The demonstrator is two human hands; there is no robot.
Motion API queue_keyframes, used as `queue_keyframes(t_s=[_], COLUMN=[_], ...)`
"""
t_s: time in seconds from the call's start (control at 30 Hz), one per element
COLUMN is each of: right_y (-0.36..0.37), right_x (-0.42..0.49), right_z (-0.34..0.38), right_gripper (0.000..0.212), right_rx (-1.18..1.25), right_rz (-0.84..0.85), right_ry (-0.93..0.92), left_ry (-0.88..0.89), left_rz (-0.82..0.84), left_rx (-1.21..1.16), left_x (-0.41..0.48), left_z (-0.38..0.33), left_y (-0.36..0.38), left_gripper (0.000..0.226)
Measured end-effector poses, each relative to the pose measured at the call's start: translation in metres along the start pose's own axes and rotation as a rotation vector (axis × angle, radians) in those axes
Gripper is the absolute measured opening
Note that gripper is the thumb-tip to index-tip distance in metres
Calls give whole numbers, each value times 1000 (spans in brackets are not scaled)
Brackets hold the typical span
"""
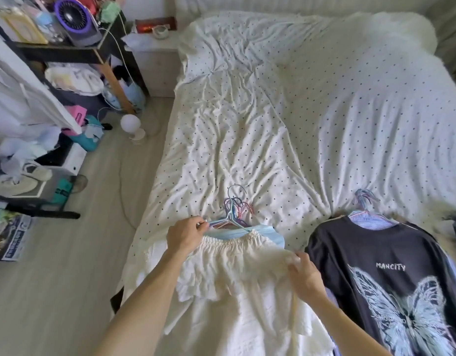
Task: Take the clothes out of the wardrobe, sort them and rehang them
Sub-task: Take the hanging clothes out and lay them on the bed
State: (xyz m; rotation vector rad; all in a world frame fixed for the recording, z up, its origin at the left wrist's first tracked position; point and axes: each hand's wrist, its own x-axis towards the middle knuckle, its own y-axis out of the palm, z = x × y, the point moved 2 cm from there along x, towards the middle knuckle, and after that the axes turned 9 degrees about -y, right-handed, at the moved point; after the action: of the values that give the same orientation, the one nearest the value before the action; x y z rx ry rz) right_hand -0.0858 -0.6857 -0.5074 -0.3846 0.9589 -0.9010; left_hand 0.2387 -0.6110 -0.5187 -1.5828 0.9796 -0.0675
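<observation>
Pinches pale-blue plastic hanger (230,220) with left hand (187,236), white ruffled fabric top (234,260) at three o'clock with right hand (305,274); may tug it off crooked

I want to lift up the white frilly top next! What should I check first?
1. Left hand has a grip on the hanger: ok, its fingers pinch the hanger's left end.
2. Right hand has a grip on the white frilly top: ok, it pinches the right edge.
3. Top sits properly on the hanger: cannot tell, the fabric hides most of it.
4. Hanger hooks are free of each other: not ok, several are bunched together.
5. Black butterfly shirt is out of the way: cannot tell, its edge lies right beside the right hand.
6. Bed has room to lay things: ok.
</observation>
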Motion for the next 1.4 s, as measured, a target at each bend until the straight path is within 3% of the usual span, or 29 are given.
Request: queue_keyframes(t_s=[0.1,0.27,0.4,0.57,0.7,0.87,1.03,1.23,1.4], right_y=[18,62,78,65,32,-37,-136,-257,-337], right_x=[20,29,22,24,10,-41,-124,-250,-372], right_z=[-2,-17,-30,-37,-32,-42,-81,-184,-294], right_gripper=[58,95,92,94,74,50,33,39,40], right_rx=[-19,-296,-353,-370,-368,-262,-241,-221,-242], right_rz=[40,231,377,548,558,348,81,-292,-616], right_ry=[-5,-69,-37,-91,-144,-169,-284,-292,-169], left_ry=[-6,86,168,122,93,125,273,584,953], left_rz=[-31,43,117,168,223,267,345,255,156], left_rx=[94,265,348,514,504,417,376,342,360], left_x=[25,14,-17,-8,-12,-62,-144,-280,-415], left_z=[-2,-7,-11,-7,-23,-68,-140,-273,-408], left_y=[20,75,115,127,122,103,88,83,110], left_gripper=[27,62,66,63,59,52,49,45,46])
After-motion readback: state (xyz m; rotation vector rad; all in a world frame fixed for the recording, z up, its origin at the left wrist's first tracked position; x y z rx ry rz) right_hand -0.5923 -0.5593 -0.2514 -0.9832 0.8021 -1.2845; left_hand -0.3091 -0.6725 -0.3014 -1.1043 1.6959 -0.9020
